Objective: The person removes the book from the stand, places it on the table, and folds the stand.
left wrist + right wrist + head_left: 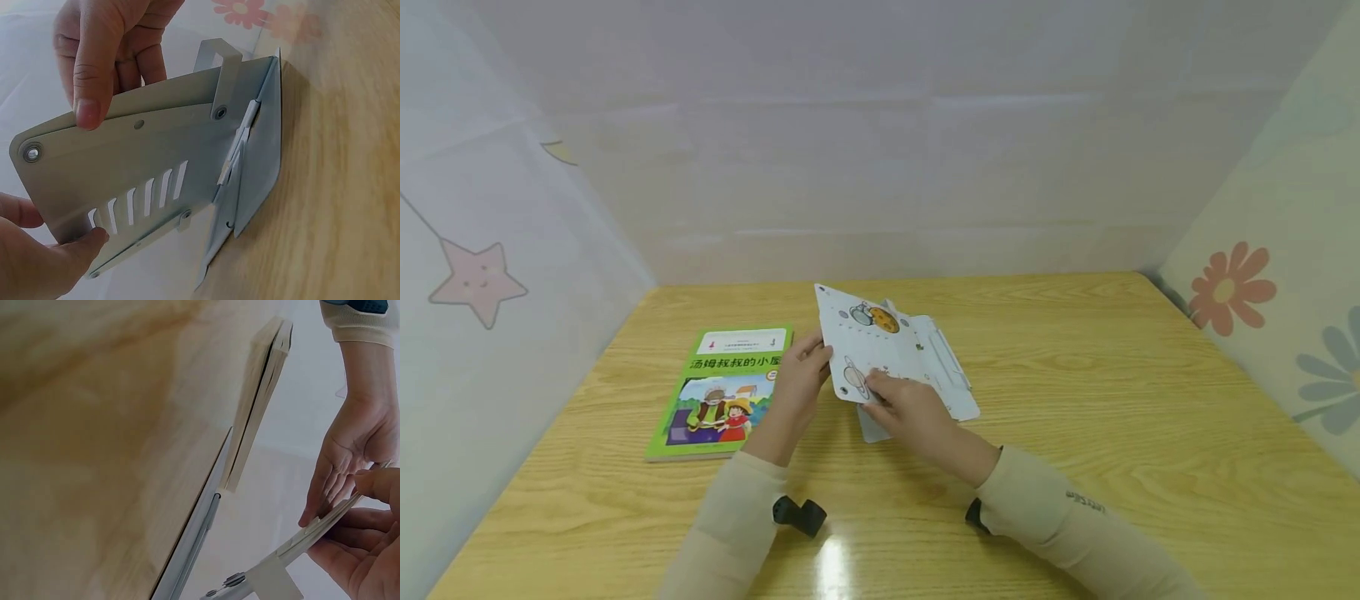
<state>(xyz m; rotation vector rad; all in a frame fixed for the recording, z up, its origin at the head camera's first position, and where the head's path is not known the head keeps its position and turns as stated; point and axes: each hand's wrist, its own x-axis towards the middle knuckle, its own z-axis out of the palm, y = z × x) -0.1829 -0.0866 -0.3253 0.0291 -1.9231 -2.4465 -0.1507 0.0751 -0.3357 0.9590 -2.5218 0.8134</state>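
A white folding metal book stand (865, 333) with printed planets is partly unfolded above the table. One panel is raised. Its slotted back (134, 162) faces the left wrist camera, with metal brackets and a hinge to one side. My left hand (801, 371) grips the raised panel's left edge, the thumb lying by the slots in the left wrist view. Near the panel's lower corner, my right hand (917, 412) pinches it between thumb and fingers. The other panel (955, 367) lies low by the tabletop, partly hidden behind the raised one.
A green picture book (722, 392) lies on the wooden table (1112, 400) left of the stand, partly behind my left arm. Pale cloth walls (880, 167) printed with a star and flowers surround the table at the back and sides.
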